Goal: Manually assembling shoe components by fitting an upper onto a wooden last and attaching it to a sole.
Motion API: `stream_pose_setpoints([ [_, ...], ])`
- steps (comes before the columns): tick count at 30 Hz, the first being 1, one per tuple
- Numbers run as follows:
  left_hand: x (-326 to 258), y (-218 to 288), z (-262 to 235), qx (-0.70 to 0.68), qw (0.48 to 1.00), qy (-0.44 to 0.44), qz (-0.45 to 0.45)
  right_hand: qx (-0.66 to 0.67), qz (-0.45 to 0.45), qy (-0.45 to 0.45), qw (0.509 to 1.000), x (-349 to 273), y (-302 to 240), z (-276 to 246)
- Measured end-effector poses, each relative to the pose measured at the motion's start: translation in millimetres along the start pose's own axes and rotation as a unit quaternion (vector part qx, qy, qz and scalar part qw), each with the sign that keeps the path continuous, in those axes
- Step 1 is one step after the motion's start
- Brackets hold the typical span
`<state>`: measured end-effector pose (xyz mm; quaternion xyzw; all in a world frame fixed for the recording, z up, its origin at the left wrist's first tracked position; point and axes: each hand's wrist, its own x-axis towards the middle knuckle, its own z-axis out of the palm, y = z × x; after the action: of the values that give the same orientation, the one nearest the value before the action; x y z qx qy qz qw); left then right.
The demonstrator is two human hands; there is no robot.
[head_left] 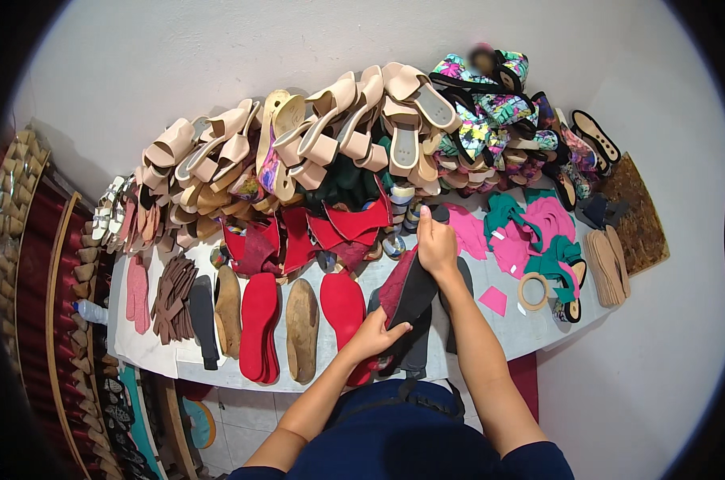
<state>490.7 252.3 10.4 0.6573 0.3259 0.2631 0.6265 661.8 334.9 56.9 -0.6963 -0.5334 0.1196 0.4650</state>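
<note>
I hold a long black shoe sole (414, 292) tilted over the front of the table, with a dark red fabric upper (394, 282) along its left side. My right hand (437, 250) is closed round its far end, thumb up. Nearer to me, my left hand (374, 334) grips its lower end, thumb lying on the black face. Beneath the hands lie dark grey sole pieces (416, 352), partly hidden. Just left of them is a bright red sole (341, 300), its lower part covered by my left arm. A wooden shoe last (302, 332) stands beside it.
Beige sandals (318, 120) and floral-patterned shoes (490, 120) are heaped along the wall. Red uppers (350, 224) sit before them. To the right are pink and green fabric pieces (530, 232), a tape roll (533, 291) and tan soles (606, 268). Shelves of lasts (82, 272) flank the left.
</note>
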Motion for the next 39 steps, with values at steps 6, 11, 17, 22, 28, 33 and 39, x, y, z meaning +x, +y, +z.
stream_pose_setpoints([
  [6,-4,14,12,-0.303,0.951,-0.032,-0.045,-0.029,0.0,-0.029,0.999,0,-4,-3],
  [11,-4,17,16,-0.316,0.944,-0.013,-0.09,-0.101,-0.025,-0.059,0.993,-18,-11,4],
  [17,-4,26,14,-0.346,0.931,0.008,-0.12,-0.093,-0.037,-0.039,0.994,-21,-6,15],
  [22,-3,14,6,-0.33,0.934,-0.005,-0.133,-0.078,-0.047,-0.036,0.995,-15,-12,15],
  [28,0,7,3,-0.485,0.854,-0.051,-0.179,-0.126,-0.01,-0.06,0.99,-10,-18,12],
  [33,0,14,2,-0.582,0.783,-0.115,-0.186,-0.175,-0.035,-0.074,0.981,-9,-15,11],
  [39,-1,14,-1,-0.638,0.731,-0.16,-0.179,-0.197,-0.015,-0.104,0.975,-5,-23,6],
])
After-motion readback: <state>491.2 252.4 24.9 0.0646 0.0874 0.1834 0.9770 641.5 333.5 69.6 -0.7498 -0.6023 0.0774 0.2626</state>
